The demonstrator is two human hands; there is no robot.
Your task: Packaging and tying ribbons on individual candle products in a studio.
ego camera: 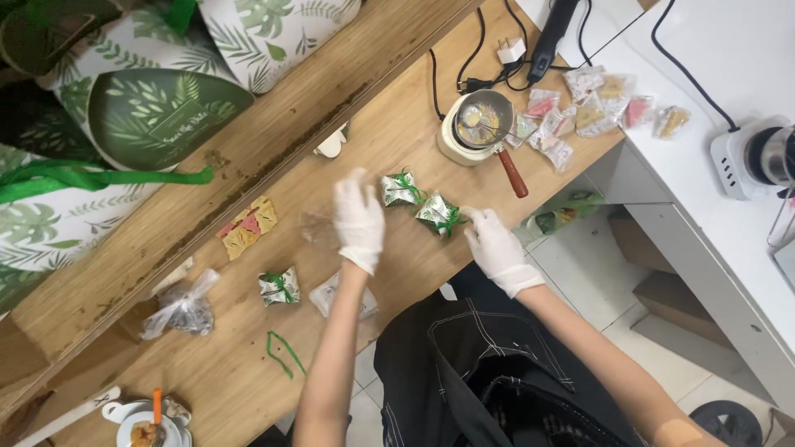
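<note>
Wooden worktop. Right hand, gloved, fingers pinching green-ribboned packet. Left hand, gloved, lay over clear wrapper, fingers released. Second ribboned packet just beyond, between hands. Farther: small pot, wrapped sweets.

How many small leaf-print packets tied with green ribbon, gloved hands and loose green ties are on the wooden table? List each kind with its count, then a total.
Leaf-print packets with green ribbon: 3
Gloved hands: 2, left hand, right hand
Loose green ties: 1
Total: 6
</note>
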